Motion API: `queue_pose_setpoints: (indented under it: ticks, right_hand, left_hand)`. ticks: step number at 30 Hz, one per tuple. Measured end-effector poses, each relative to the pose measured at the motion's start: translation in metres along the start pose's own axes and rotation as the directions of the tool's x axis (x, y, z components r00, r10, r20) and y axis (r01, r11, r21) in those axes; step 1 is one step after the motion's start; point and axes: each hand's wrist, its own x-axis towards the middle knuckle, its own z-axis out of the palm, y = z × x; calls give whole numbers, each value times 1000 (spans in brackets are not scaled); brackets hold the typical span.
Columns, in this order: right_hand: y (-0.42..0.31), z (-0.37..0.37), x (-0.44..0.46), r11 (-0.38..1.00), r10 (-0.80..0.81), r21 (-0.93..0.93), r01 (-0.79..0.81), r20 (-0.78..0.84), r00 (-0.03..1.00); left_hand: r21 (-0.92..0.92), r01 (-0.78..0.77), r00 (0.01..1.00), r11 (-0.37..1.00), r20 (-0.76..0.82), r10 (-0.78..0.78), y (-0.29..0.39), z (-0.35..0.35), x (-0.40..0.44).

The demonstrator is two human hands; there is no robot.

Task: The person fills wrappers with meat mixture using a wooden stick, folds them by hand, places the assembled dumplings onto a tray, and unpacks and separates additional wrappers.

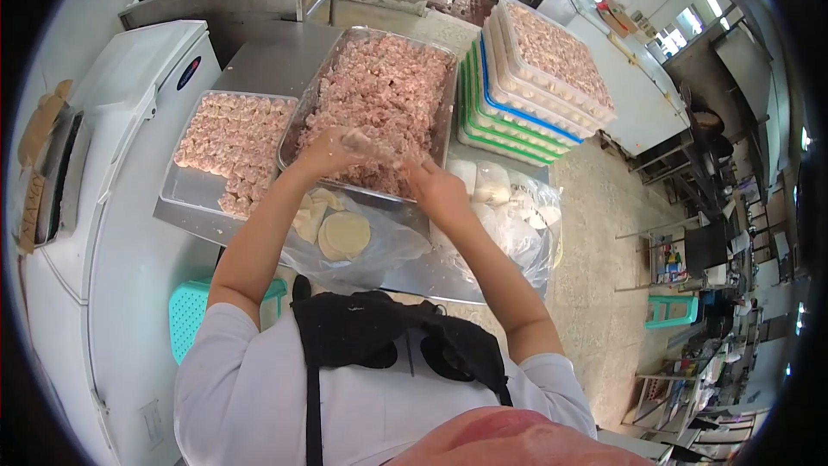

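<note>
My left hand (341, 149) is over the near part of a deep metal tray (289, 134) heaped with ground meat (379, 86). Its fingers are curled and smeared with meat, and what they hold blends into the filling below. Close to its right, my right hand (435, 188) has bent fingers at the tray's near side; its fingertips are against something pale and meaty that I cannot make out. Below the tray, a stack of round dough wrappers (344, 236) lies on a clear plastic bag (384, 246). Left of it, rows of meat-filled dumplings (237, 138) sit on a shallow tray (191, 188).
Stacked plastic trays (526, 78) of dumplings stand at the right, with bagged white packs (500, 207) in front of them. A white chest freezer (129, 181) borders the left. A green stool (185, 319) is by the table's near left corner.
</note>
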Motion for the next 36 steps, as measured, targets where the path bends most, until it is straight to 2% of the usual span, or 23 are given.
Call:
queue_pose_setpoints:
  ticks: [3, 6, 9, 12, 13, 16, 17, 19, 20, 23, 26, 27, 29, 30, 32, 33, 35, 36]
  right_hand:
    - [51, 13, -7, 980, 132, -171, -103, 168, 977]
    - [42, -31, -9, 968, 216, -191, -160, 319, 923]
    - [51, -59, -13, 940, 252, 179, -291, 211, 944]
    - [36, -67, -17, 791, 197, 534, -298, 240, 951]
    - [21, -66, -16, 813, 76, 554, -182, 209, 975]
    - [22, -50, -15, 851, 44, 484, -201, 317, 948]
    - [26, -60, -11, 884, 33, 440, -161, 285, 958]
    - [-2, -89, -6, 986, 101, 108, -131, 246, 964]
    - [-13, -95, -3, 991, 127, -66, -115, 218, 968]
    - [-22, -70, -7, 999, 41, -2, -41, 168, 985]
    - [-19, -92, 4, 1000, 0, -29, 3, 112, 994]
    - [-29, -104, 7, 997, 80, -14, -79, 118, 990]
    - [-44, -101, 7, 988, 16, 149, -28, 82, 996]
    - [-54, -98, 6, 974, -15, 228, -1, 66, 998]
    - [-86, -80, 11, 979, 14, 201, -48, 166, 986]
    - [-97, -64, 14, 979, 24, 192, -61, 192, 981]
    - [-106, -43, 20, 973, 42, 207, -100, 266, 963]
    - [-110, -39, 23, 975, 35, 207, -85, 232, 972]
  left_hand:
    - [-294, 46, 998, 955, -22, -55, 11, 7, -13]
    - [-121, -194, 973, 974, -148, 175, 34, -5, -24]
    - [-64, -437, 868, 897, -291, 402, 44, -7, -21]
    - [-102, -418, 909, 903, -49, 415, 63, -14, -22]
    - [-15, -255, 967, 967, -19, 254, 76, -15, -28]
    - [-57, -400, 915, 915, 31, 402, 73, -14, -23]
    - [-109, -363, 926, 926, 66, 371, 55, -8, -16]
    - [37, -328, 932, 944, -150, 330, 40, 7, -22]
    - [106, -296, 913, 949, -259, 314, 33, 9, -25]
    - [-52, -331, 942, 942, 47, 333, 36, -18, -21]
    - [-127, -137, 988, 982, 52, 145, 43, -32, -42]
    - [-196, -231, 971, 953, 11, 237, 38, -34, -45]
    - [-322, -405, 912, 856, -80, 402, 24, -36, -51]
    - [-270, -400, 915, 876, -75, 395, 23, -44, -58]
    - [-167, -385, 923, 908, -70, 378, 21, -64, -74]
    - [-196, -390, 921, 900, -89, 380, 15, -71, -77]
    - [-105, -360, 927, 927, -156, 342, -5, -83, -91]
    - [-56, -339, 927, 939, -191, 324, -16, -92, -99]
